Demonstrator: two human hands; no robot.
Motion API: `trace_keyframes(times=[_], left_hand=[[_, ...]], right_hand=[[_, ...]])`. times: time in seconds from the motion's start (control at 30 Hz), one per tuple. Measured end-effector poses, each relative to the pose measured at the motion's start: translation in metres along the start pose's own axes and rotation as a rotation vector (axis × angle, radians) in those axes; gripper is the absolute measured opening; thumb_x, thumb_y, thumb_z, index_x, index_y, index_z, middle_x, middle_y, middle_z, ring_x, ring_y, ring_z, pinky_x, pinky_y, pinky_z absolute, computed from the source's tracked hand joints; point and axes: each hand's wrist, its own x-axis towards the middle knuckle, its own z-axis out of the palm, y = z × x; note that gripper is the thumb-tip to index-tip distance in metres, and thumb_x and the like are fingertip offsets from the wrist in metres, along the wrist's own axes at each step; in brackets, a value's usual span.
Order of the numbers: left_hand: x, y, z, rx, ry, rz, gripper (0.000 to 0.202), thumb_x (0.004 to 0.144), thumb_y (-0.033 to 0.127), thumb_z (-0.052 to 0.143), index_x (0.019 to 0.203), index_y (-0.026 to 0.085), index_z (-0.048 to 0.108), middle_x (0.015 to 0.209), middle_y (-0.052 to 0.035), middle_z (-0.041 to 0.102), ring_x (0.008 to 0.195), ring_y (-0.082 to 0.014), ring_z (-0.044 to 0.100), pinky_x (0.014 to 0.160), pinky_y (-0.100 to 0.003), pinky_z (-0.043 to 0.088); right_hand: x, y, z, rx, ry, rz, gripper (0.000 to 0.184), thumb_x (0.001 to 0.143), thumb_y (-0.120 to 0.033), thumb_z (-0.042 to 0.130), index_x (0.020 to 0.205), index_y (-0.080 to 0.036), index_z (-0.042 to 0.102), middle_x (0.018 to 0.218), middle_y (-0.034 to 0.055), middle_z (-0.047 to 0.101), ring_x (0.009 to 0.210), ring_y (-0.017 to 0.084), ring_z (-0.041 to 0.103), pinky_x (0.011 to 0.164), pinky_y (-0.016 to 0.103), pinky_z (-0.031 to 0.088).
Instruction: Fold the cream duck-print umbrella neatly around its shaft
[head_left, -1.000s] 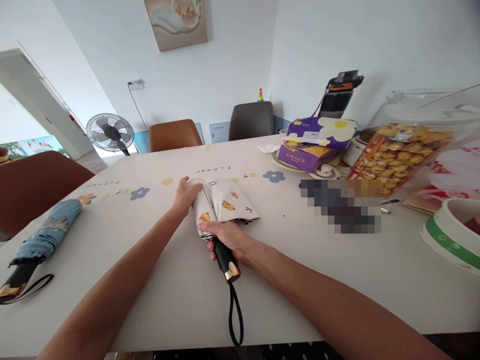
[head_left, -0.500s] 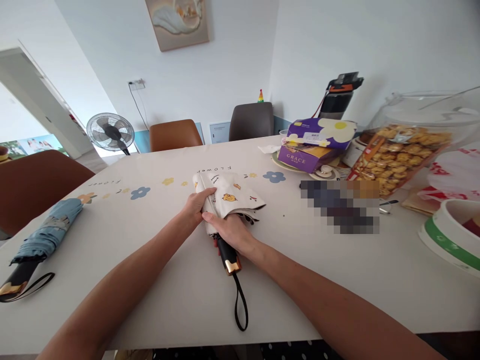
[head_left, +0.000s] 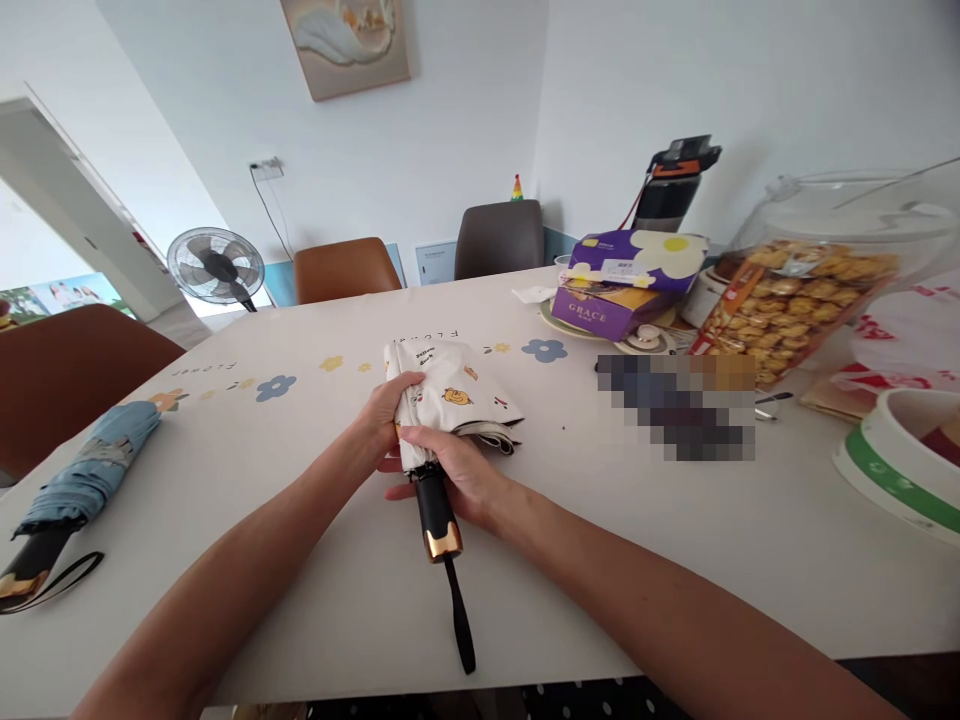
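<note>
A folded white umbrella (head_left: 450, 392) with small cartoon prints lies on the table (head_left: 315, 560) in front of me. Its black handle (head_left: 435, 518) with a gold band points toward me, and a black wrist strap (head_left: 459, 625) trails off it. My left hand (head_left: 386, 418) is wrapped around the left side of the canopy fabric. My right hand (head_left: 454, 470) grips the umbrella where the fabric meets the handle. Loose folds of the canopy spread out to the right of my hands.
A folded blue umbrella (head_left: 82, 480) lies at the table's left edge. At the right stand a purple box (head_left: 622, 290), a clear jar of snacks (head_left: 810, 290), a black bottle (head_left: 671, 185) and a white-and-green bowl (head_left: 892, 470). Brown chairs (head_left: 345, 268) and a fan (head_left: 216, 268) stand behind the table.
My left hand slid back along the canopy toward the handle and closed around the fabric. The umbrella turned so its handle points more straight toward me, and the strap swung with it.
</note>
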Motion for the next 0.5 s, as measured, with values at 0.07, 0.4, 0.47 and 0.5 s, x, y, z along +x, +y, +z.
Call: trace_keyframes(times=[0.07,0.4,0.47,0.5], left_hand=[[0.002,-0.001,-0.001,0.099,-0.028,0.001,0.032,0.06,0.035,0.071,0.079,0.012,0.06,0.071,-0.0118,0.066,0.066,-0.0263,0.064,0.059,-0.038,0.052],[0.017,0.01,-0.012,0.92,0.224,0.936,0.04,0.073,0.022,0.055,0.113,0.021,0.052,0.13,-0.0102,0.045,0.125,-0.0258,0.035,0.103,-0.039,0.029],[0.014,0.015,0.0,0.93,0.099,1.008,0.031,0.076,0.019,0.05,0.107,0.023,0.057,0.121,-0.0073,0.053,0.118,-0.024,0.042,0.101,-0.037,0.031],[0.013,0.016,0.009,0.933,0.006,1.017,0.029,0.076,0.018,0.049,0.102,0.024,0.06,0.116,-0.0059,0.056,0.115,-0.0236,0.045,0.1,-0.036,0.032]], right_hand=[[0.002,-0.001,-0.001,-0.014,0.038,0.039,0.028,0.073,-0.023,0.064,0.098,-0.013,0.055,0.081,0.0065,0.06,0.067,0.017,0.063,0.048,0.03,0.056],[0.008,0.004,-0.005,-0.059,0.115,0.044,0.015,0.07,-0.022,0.064,0.075,-0.014,0.053,0.065,0.0004,0.053,0.048,0.009,0.05,0.032,0.02,0.045],[0.007,0.003,-0.004,-0.075,0.133,0.052,0.014,0.07,-0.021,0.064,0.074,-0.014,0.052,0.065,0.0006,0.052,0.048,0.009,0.049,0.032,0.021,0.045],[0.007,0.003,-0.004,-0.08,0.143,0.056,0.014,0.07,-0.02,0.063,0.073,-0.014,0.052,0.065,0.0007,0.052,0.048,0.009,0.049,0.032,0.021,0.045]])
